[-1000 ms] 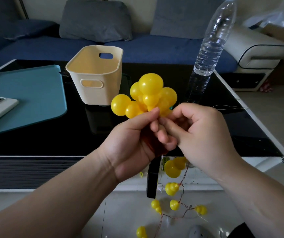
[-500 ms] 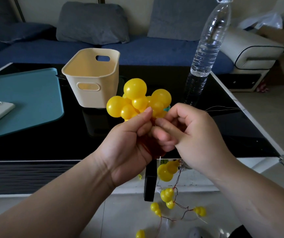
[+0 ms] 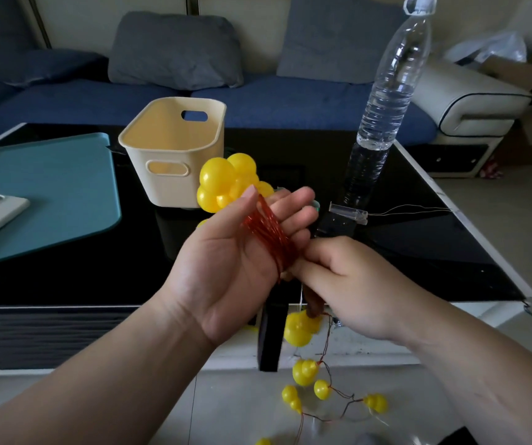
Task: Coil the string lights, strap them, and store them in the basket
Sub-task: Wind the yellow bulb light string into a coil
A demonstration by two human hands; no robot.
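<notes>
On my feed the left hand had spread flat, palm up, where a moment before it was pinched against the right under the bulbs. Its fingers were straight, and the string of yellow ball-shaped plastic lights on thin red wire lay looped across them, with the gathered bulbs bunched behind the fingertips. The right hand had dropped just below the left, its fingers curled and pinching the wire where it left the loops. I judged another turn was being laid on, so coiling was unfinished: a loose tail with several bulbs hung to the floor. The cream plastic basket stood empty on the black glass table, just beyond the left hand; strapping and storing were not yet begun
</notes>
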